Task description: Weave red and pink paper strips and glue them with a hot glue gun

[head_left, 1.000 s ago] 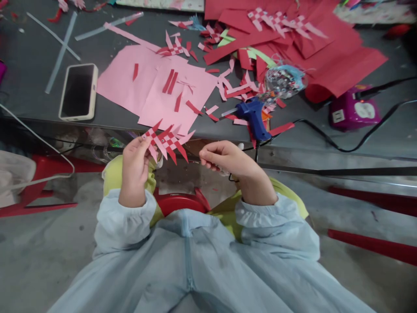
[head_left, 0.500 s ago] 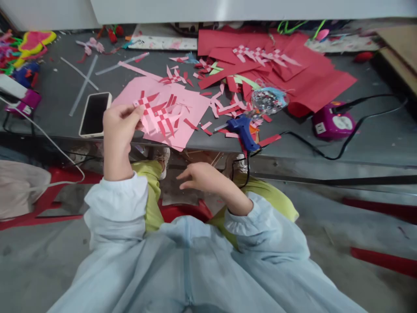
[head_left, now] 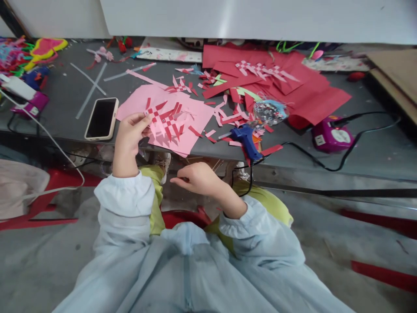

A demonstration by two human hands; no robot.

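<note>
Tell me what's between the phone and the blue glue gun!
In the head view, pink paper sheets plus red and pink scraps lie between the phone and glue gun; the left hand holds checkered paper over the sheets.

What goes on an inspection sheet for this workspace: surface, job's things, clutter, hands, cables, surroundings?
Surface: dark table, partly covered by pink sheets and red sheets.
Job's things: woven paper fish held over the pink sheets.
Clutter: paper scraps, blue glue gun, smartphone.
Hands: left hand pinches the fish; right hand before the table edge, no held object visible.
Cables: black cable looping beside purple power box; white cable hanging at left.
Surroundings: white panel behind table.
</note>
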